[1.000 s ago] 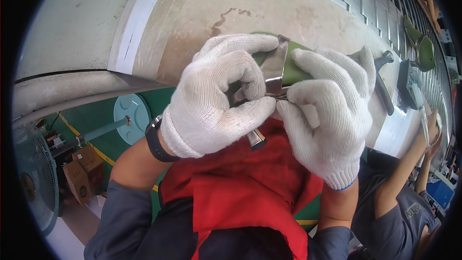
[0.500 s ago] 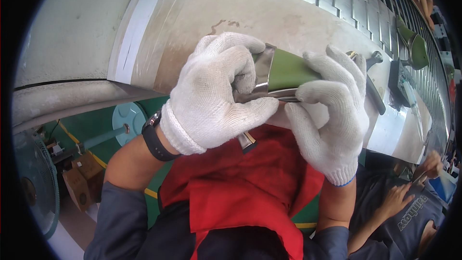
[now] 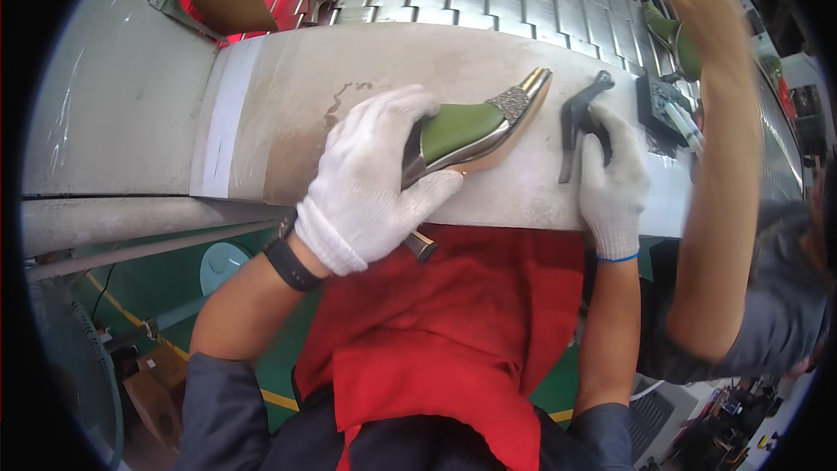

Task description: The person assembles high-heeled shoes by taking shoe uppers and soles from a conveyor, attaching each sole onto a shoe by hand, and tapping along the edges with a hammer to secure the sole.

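Your right hand point(image 3: 615, 166) has come away from the green shoe point(image 3: 462, 129) since half a second ago and is now over to the right, at a dark, curved hand tool point(image 3: 571, 122) on the bench point(image 3: 514, 196). A co-worker's arm point(image 3: 719, 174), low before, now rises along the right side.

In the head view, you grasp the shoe by its heel end with your left hand point(image 3: 362, 174), fingers over the top and thumb along the lower side. It lies at the centre of the frame, toe aimed to the upper right. Your glove hides the back of the shoe; just the tip of the heel point(image 3: 421, 248) shows below it, against your red apron point(image 3: 453, 314).

Your right fingers are half curled around part of the tool, but whether they grip it you cannot tell from here.

Toward the upper right, a second green shoe point(image 3: 676, 42) is partly covered by the co-worker, whose raised end of the arm is blurred and cut off. At the lower left, a fan point(image 3: 83, 375) fades into the dark rim.
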Demonstrator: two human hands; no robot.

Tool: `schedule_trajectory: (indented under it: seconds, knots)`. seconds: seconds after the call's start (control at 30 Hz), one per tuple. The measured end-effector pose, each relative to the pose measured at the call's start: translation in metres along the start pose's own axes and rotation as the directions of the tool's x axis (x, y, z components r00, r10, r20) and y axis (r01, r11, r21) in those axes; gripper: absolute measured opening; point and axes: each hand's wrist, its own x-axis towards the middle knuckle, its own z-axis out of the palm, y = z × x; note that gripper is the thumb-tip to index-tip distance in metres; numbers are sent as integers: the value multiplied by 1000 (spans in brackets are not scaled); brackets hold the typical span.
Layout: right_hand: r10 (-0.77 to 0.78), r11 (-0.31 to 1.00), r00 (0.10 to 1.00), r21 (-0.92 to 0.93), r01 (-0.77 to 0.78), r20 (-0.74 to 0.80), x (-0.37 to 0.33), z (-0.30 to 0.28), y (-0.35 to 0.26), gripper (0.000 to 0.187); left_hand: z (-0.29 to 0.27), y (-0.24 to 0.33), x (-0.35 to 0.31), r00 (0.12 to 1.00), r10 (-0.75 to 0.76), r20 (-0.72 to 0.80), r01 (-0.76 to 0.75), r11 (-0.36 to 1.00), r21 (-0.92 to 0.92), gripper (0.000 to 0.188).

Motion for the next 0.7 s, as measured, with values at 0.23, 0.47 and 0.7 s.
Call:
schedule_trajectory:
  seconds: [0.23, 0.47, 0.7]
  knots:
    - [-156, 933, 969, -294, 209, 194, -1, -11, -10, 53, 3, 6, 61, 935, 102, 340, -58, 989, -139, 84]
    - [83, 825, 988, 547, -142, 132, -67, -16, -55, 28, 1, 6, 44, 900, 216, 378, -128, 961, -244, 92]
    - [366, 230, 929, 962, -144, 51, -89, 19, -88, 34, -2, 9, 45, 912, 287, 294, -215, 943, -254, 85]
